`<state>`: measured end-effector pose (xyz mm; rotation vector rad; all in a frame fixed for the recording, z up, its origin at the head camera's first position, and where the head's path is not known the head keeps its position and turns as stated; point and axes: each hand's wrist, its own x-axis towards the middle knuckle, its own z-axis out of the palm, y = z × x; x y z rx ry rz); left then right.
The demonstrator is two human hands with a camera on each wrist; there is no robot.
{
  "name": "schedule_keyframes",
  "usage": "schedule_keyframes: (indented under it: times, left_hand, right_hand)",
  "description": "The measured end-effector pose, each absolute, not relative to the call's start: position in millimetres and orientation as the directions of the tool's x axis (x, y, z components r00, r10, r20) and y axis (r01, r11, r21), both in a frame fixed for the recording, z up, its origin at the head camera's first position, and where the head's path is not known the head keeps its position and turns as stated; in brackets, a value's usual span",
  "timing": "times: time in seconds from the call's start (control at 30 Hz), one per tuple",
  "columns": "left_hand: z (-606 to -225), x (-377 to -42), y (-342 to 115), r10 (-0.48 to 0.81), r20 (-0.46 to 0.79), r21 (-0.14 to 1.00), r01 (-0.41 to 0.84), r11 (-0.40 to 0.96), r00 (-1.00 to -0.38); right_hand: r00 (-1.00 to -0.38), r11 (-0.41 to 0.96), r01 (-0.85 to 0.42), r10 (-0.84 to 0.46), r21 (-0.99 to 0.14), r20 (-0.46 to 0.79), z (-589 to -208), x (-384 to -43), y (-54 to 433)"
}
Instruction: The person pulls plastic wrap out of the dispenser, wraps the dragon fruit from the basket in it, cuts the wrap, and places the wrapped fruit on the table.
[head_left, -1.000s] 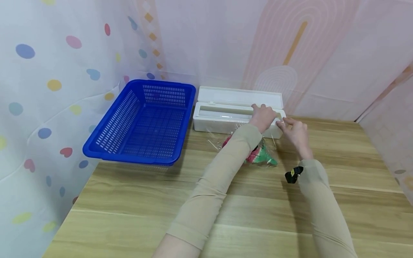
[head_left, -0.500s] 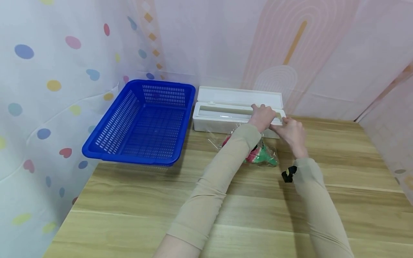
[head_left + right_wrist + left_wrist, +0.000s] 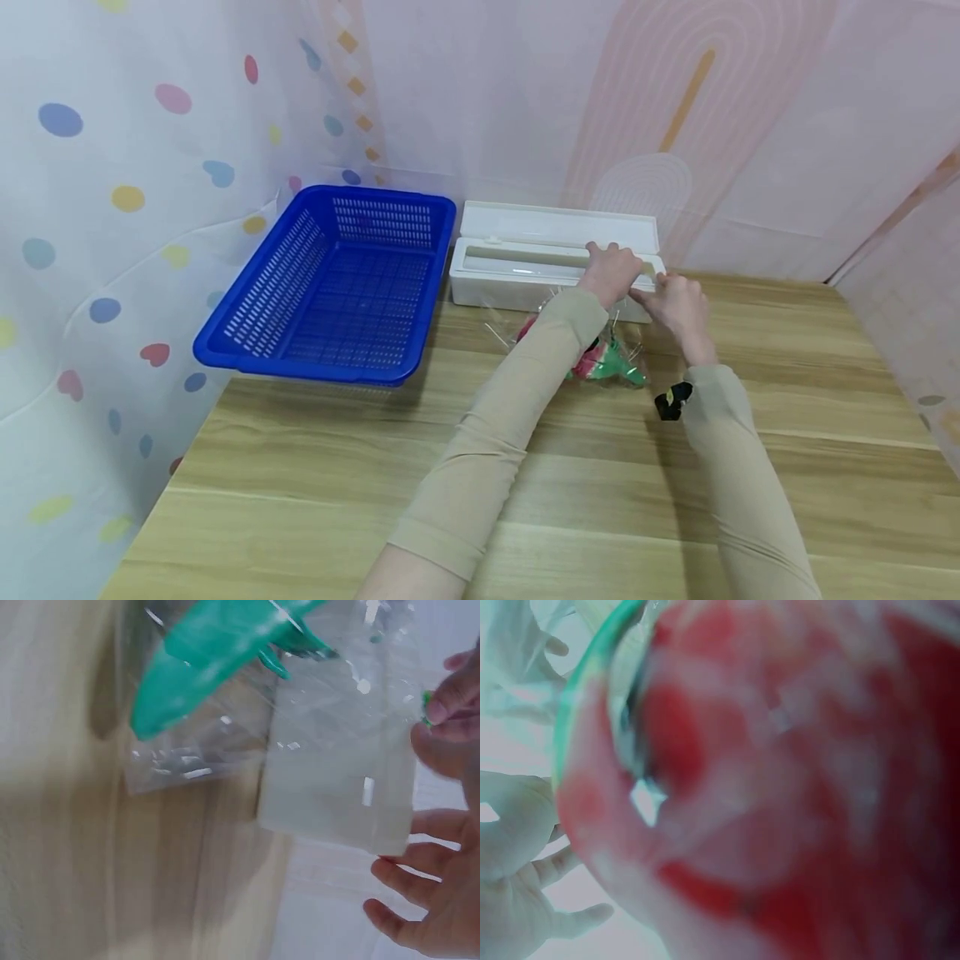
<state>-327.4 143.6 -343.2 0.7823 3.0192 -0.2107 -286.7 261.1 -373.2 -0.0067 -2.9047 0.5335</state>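
A long white cling film dispenser [image 3: 487,290] stands with its lid [image 3: 555,223] raised; a pale roll [image 3: 521,267] lies inside. My left hand [image 3: 611,271] grips the front rim, fingers over the slot. At its thumb, in the right wrist view, is a small green piece [image 3: 426,709]. The right hand [image 3: 678,304] holds the dispenser's right end, thumb close to the left hand, other fingers [image 3: 401,881] spread past the end. Clear plastic film hangs before the box about a red, white and green item [image 3: 607,362], partly hidden by my left sleeve; it fills the left wrist view, blurred [image 3: 765,787].
Left of the dispenser is a blue slotted basket [image 3: 318,367] on the wooden table [image 3: 360,500]. Patterned cloth [image 3: 510,100] hangs behind the table and along its left side. A black strap piece [image 3: 671,402] sits at my right cuff.
My right hand has moved a little left along the dispenser's right end, its thumb now nearer the left hand. The left hand, dispenser and basket have stayed put.
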Motion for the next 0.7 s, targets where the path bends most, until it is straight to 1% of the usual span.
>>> schedule_keyframes:
  times: [0.13, 0.27, 0.37, 0.47, 0.6, 0.7]
  left_hand:
    - [-342, -327, 144, 0.477, -0.044, -0.113, 0.478, 0.871, -0.878]
    - [-341, -325, 144, 0.483, -0.038, -0.118, 0.484, 0.867, -0.875]
    - [-339, -323, 144, 0.489, -0.038, -0.154, 0.488, 0.859, -0.872]
    - [-339, -322, 145, 0.493, -0.047, -0.212, 0.491, 0.845, -0.869]
    - [-340, -323, 146, 0.497, -0.072, -0.279, 0.496, 0.823, -0.865]
    - [-340, -324, 145, 0.498, -0.08, -0.306, 0.497, 0.812, -0.864]
  right_hand:
    - [-0.99, 0.937, 0.003, 0.053, -0.35, 0.134, -371, -286, 261]
    - [-0.973, 0.946, 0.005, 0.079, -0.323, 0.217, -374, -287, 257]
    - [-0.957, 0.956, 0.008, 0.093, -0.292, 0.276, -377, -289, 255]
    - [-0.95, 0.959, 0.02, 0.107, -0.283, 0.295, -379, -290, 255]
    - [-0.947, 0.96, 0.02, 0.108, -0.278, 0.303, -381, -290, 257]
    - [-0.951, 0.963, 0.024, 0.104, -0.268, 0.29, -381, -291, 257]
